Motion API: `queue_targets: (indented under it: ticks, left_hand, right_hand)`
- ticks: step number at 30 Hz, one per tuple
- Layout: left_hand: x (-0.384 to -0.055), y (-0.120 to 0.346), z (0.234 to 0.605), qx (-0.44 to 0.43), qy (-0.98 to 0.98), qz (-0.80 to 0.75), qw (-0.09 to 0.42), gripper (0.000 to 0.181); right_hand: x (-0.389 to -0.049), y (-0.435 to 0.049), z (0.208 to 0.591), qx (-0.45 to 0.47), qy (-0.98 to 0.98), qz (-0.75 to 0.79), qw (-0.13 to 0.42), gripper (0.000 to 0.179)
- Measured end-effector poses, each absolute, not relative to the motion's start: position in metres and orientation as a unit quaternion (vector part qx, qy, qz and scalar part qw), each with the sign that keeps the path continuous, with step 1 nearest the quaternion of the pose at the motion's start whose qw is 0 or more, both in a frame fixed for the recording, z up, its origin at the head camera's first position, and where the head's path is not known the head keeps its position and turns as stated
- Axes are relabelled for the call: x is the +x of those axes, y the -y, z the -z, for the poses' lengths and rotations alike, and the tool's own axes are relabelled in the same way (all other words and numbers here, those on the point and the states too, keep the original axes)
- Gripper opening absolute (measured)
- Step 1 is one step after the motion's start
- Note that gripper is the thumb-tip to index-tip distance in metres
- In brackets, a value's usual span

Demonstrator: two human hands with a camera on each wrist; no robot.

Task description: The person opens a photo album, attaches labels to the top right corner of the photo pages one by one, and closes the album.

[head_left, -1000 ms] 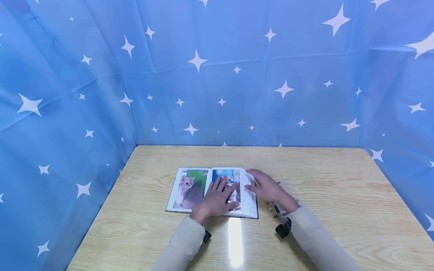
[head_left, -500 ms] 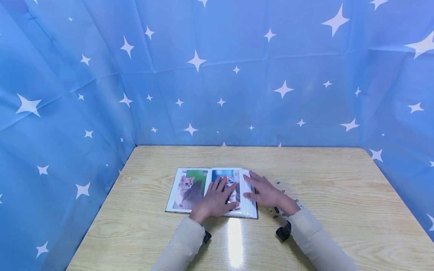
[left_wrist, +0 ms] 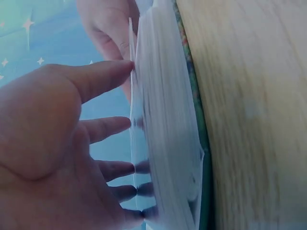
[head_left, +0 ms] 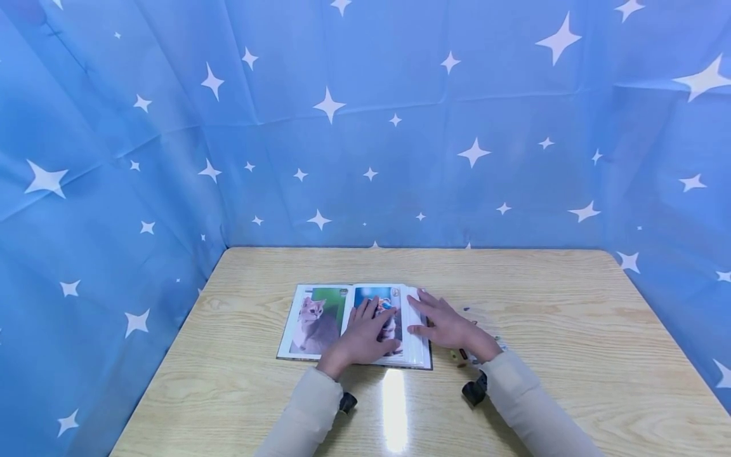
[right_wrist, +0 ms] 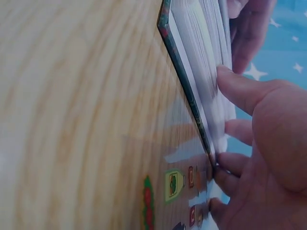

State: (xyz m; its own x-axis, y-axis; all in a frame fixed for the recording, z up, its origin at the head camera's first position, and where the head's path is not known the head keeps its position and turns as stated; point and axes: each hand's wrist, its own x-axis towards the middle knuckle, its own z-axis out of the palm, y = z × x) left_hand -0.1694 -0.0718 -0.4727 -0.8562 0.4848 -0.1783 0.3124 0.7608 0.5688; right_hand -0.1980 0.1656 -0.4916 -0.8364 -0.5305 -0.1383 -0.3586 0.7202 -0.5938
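A photo album [head_left: 419, 353] lies spread out on the table, with a cat picture [head_left: 314, 324] on its left page. Across the picture on the right page [head_left: 394, 295] rests my left hand [head_left: 362, 337], fingers spread and straight, hiding much of it. The left wrist view has those fingertips [left_wrist: 125, 123] on the top sheet, above the thick stack of pages. My right hand [head_left: 451, 325] is at the album's right margin, fingers extended. In the right wrist view its thumb [right_wrist: 240, 88] touches the page edges and its other fingertips reach the album's border.
A clear sheet with small colourful pictures [right_wrist: 173, 184] lies on the wooden table [head_left: 542, 304] right of the album, partly under my right forearm. Blue star-patterned cloth [head_left: 365, 127] hangs behind and along the sides of the table.
My right hand has shifted slightly toward the front and onto the right page margin, its fingers spreading. The left hand has stayed in place on the page. The head view has shifted slightly.
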Motion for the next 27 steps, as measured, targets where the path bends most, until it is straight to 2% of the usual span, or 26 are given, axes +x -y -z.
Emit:
queue_targets:
  ticks: [11,27]
  left_hand:
    - [-0.169,0.103,0.469,0.204,-0.892,-0.390,0.099,0.066]
    - [-0.178,0.175,0.471,0.017,-0.864,-0.498,0.070,0.052]
  right_hand:
    - [-0.198,-0.165,0.491,-0.237,-0.910,0.301,0.161,0.074]
    - [-0.197,-0.164,0.488,-0.226,-0.911,0.302,0.167,0.074]
